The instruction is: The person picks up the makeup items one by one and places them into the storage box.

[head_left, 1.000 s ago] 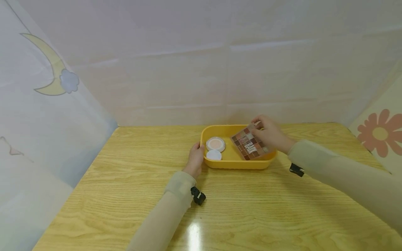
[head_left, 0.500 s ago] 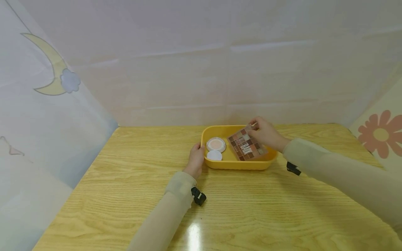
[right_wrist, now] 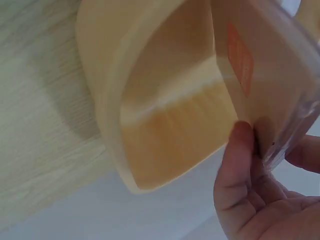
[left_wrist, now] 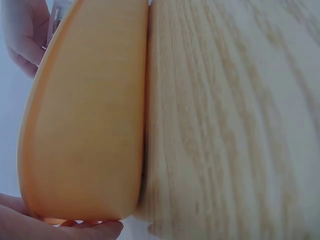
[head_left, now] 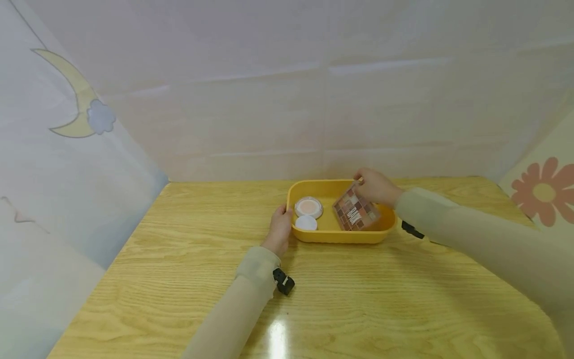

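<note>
A yellow plastic bin [head_left: 338,237] stands on the table, and my left hand [head_left: 279,229] grips its left end, thumb at the rim. In the left wrist view the fingers [left_wrist: 95,231] curl against the bin's end wall. My right hand [head_left: 377,187] pinches an eyeshadow palette [head_left: 352,209] by its upper edge, holding it tilted inside the right half of the bin. The right wrist view shows the palette's plain back [right_wrist: 270,65] with an orange label, between thumb and fingers. At the bin's left end lie a round compact [head_left: 308,207] and a white round puff or lid [head_left: 306,223].
The bin sits near the back edge of the wooden table [head_left: 215,239], close to a pale hanging cloth [head_left: 269,99]. At the left the cloth bears a moon print [head_left: 73,92], at the right a flower print [head_left: 543,192]. Black camera straps are on both wrists.
My right hand has shifted slightly left, and the palette has tipped more steeply, its lower edge deeper toward the bin's front wall. The left hand and bin stay nearly where they were.
</note>
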Motion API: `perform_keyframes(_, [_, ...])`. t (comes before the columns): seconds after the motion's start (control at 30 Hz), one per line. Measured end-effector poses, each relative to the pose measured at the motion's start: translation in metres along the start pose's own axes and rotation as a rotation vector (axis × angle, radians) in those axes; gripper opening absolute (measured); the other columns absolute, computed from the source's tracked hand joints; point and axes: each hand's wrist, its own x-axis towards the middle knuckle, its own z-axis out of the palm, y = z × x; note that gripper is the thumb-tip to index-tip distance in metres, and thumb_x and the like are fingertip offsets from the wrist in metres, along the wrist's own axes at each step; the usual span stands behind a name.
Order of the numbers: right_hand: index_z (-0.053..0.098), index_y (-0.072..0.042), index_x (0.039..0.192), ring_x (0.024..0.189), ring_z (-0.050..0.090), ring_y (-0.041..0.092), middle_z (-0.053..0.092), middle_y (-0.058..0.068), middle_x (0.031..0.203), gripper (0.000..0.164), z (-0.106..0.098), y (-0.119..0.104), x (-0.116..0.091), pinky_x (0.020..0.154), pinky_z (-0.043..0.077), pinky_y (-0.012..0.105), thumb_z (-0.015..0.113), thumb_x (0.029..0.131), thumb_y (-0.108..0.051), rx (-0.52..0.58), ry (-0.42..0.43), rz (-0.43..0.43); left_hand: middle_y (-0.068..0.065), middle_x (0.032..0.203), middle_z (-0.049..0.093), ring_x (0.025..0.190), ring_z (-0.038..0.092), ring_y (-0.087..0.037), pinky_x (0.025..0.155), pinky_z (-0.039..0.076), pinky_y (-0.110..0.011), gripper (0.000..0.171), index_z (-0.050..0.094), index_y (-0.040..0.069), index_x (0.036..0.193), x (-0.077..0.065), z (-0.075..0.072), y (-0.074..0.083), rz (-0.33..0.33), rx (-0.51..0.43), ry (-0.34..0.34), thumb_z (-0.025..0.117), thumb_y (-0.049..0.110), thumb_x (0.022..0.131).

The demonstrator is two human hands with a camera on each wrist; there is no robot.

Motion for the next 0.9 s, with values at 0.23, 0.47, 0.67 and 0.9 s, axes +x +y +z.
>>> perform_keyframes(0.23, [0.045, 0.018, 0.125, 0.096, 0.055, 0.038, 0.052, 0.036, 0.121, 0.038, 0.0, 0.006, 0.008, 0.088, 0.049, 0.053, 0.047, 0.097, -0.006, -0.091, -0.006, 0.002, -0.019, 0.151, 0.035, 0.139, 0.031, -0.03, 0.114, 0.028, -0.043, 0.045, 0.033, -0.003, 0.148, 0.001, 0.001, -0.001, -0.005, 0.008, 0.004, 0.035, 0.013, 0.106])
perform_keyframes(0.47, [0.044, 0.018, 0.124, 0.086, 0.058, 0.034, 0.054, 0.034, 0.112, 0.036, 0.002, 0.015, 0.011, 0.071, 0.056, 0.042, 0.048, 0.097, -0.005, -0.067, -0.016, 0.038, -0.019, 0.152, 0.034, 0.14, 0.03, -0.03, 0.114, 0.027, -0.043, 0.045, 0.032, -0.003, 0.149, 0.001, 0.001, 0.0, 0.007, 0.013, 0.003, 0.035, 0.013, 0.106])
perform_keyframes(0.67, [0.042, 0.017, 0.123, 0.072, 0.058, 0.028, 0.055, 0.028, 0.098, 0.034, 0.006, 0.015, 0.014, 0.049, 0.053, 0.031, 0.046, 0.097, -0.004, -0.049, -0.055, 0.077, -0.019, 0.152, 0.033, 0.14, 0.03, -0.029, 0.115, 0.027, -0.042, 0.046, 0.032, -0.003, 0.149, 0.002, 0.001, -0.001, 0.013, 0.008, -0.002, 0.035, 0.014, 0.106])
perform_keyframes(0.9, [0.047, 0.014, 0.107, 0.062, 0.055, 0.021, 0.054, 0.021, 0.085, 0.019, 0.004, 0.013, 0.019, 0.048, 0.055, 0.032, 0.048, 0.096, -0.001, -0.047, -0.131, 0.103, -0.018, 0.152, 0.033, 0.141, 0.029, -0.029, 0.115, 0.026, -0.042, 0.046, 0.031, -0.003, 0.149, 0.001, 0.0, 0.0, 0.004, 0.016, -0.004, 0.035, 0.014, 0.106])
